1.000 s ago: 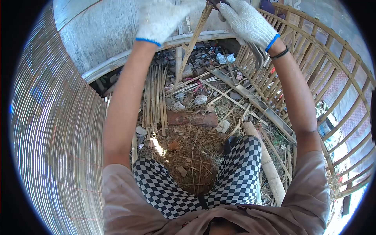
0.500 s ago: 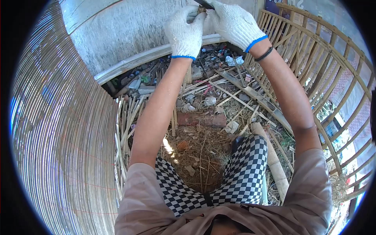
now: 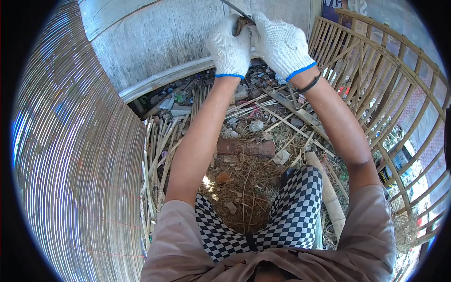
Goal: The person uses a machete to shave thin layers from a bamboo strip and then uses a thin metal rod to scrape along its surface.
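Note:
Both my hands wear white knit gloves with blue cuffs and are raised together at the top of the view. The fingers of my left hand [image 3: 229,50] curl closed around a small brown, wood-like piece [image 3: 242,23]. My right hand [image 3: 283,46] is closed beside it, its thumb side at the lower end of a dark narrow blade [image 3: 236,9]. That blade slants up and left past the brown piece and leaves the frame at the top. Its handle is hidden in the right glove.
A screen of thin slats [image 3: 89,155] curves along the left. A whitish wooden panel [image 3: 155,44] stands ahead, and a bamboo fence [image 3: 392,61] bends around the right. Rubble, straw, split sticks [image 3: 157,150] and a bamboo pole [image 3: 329,192] lie on the ground around my legs.
Both hands have come slightly lower and closer to my body, the left also shifting right. More of the dark blade shows, now slanting up to the left.

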Demonstrator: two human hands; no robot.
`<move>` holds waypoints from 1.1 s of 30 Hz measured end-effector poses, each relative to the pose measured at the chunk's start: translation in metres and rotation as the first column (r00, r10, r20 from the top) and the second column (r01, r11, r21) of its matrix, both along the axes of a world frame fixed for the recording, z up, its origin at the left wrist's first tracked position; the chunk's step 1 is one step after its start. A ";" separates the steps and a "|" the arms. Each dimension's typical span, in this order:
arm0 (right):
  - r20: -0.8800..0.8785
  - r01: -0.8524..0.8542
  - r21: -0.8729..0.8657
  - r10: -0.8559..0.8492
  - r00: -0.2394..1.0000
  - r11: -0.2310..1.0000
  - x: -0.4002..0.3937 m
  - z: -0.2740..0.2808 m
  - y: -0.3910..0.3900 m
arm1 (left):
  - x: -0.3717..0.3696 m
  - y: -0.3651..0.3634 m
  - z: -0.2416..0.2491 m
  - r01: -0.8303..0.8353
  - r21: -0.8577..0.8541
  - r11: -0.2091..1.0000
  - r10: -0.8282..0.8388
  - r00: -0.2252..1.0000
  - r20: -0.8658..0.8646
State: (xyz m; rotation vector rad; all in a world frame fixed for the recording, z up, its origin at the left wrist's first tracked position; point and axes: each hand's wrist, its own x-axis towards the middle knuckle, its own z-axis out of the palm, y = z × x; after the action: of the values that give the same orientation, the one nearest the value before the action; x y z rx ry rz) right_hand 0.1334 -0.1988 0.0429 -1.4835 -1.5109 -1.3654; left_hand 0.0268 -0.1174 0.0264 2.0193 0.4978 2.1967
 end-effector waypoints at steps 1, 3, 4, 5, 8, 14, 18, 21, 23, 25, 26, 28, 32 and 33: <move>0.029 -0.022 0.039 0.021 0.999 0.999 -0.001 -0.003 0.000 | -0.001 -0.001 -0.002 -0.008 0.008 1.000 0.008 1.000 -0.011; 0.013 -0.034 0.034 0.033 0.999 0.999 -0.006 -0.004 -0.002 | 0.001 0.003 -0.007 0.036 0.049 0.998 -0.037 0.999 0.022; -0.033 -0.024 -0.012 0.023 0.999 1.000 -0.010 -0.004 -0.004 | 0.005 0.009 -0.012 0.086 0.081 0.993 -0.092 0.994 0.062; -0.076 -0.016 -0.060 0.011 0.997 0.998 -0.013 -0.003 -0.005 | 0.006 0.009 -0.013 0.135 0.115 0.984 -0.147 0.984 0.101; -0.099 -0.075 -0.046 0.070 0.993 0.996 -0.021 0.000 -0.010 | 0.010 0.004 -0.019 0.232 0.102 0.967 -0.248 0.950 0.188; -0.151 -0.222 -0.045 0.213 0.965 0.974 -0.018 -0.002 -0.017 | 0.012 0.011 -0.022 0.174 0.154 0.973 -0.203 0.959 0.198; -0.281 -0.343 0.052 0.343 0.896 0.938 -0.015 -0.002 -0.016 | 0.011 0.010 -0.023 0.305 0.089 0.948 -0.316 0.934 0.167; -0.333 -0.401 0.106 0.413 0.848 0.910 -0.011 0.000 -0.016 | 0.013 0.012 -0.028 0.361 0.058 0.931 -0.365 0.916 0.167; -0.366 -0.444 0.096 0.447 0.817 0.891 -0.009 0.002 -0.017 | 0.014 0.009 -0.029 0.307 0.101 0.946 -0.319 0.935 0.155; -0.380 -0.440 0.051 0.424 0.822 0.897 -0.012 0.003 -0.021 | 0.017 0.007 -0.030 0.314 0.106 0.943 -0.329 0.926 0.185; -0.386 -0.437 0.029 0.413 0.825 0.899 -0.013 0.004 -0.023 | 0.018 0.006 -0.029 0.318 0.109 0.942 -0.334 0.921 0.200; -0.380 -0.446 0.063 0.435 0.817 0.893 -0.011 0.000 -0.017 | 0.014 0.003 -0.031 0.282 0.089 0.955 -0.292 0.946 0.138; -0.356 -0.382 0.068 0.380 0.854 0.922 -0.014 0.001 -0.018 | 0.016 0.001 -0.034 0.314 0.146 0.938 -0.326 0.943 0.067; -0.371 -0.381 0.049 0.371 0.851 0.923 -0.015 0.002 -0.019 | 0.019 0.002 -0.036 0.359 0.136 0.923 -0.370 0.926 0.069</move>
State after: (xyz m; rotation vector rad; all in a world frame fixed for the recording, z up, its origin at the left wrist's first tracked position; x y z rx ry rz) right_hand 0.1186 -0.2182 0.0450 -1.2828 -1.4713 -0.7809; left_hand 0.0456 -0.1152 -0.0092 1.8665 -0.0278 2.1162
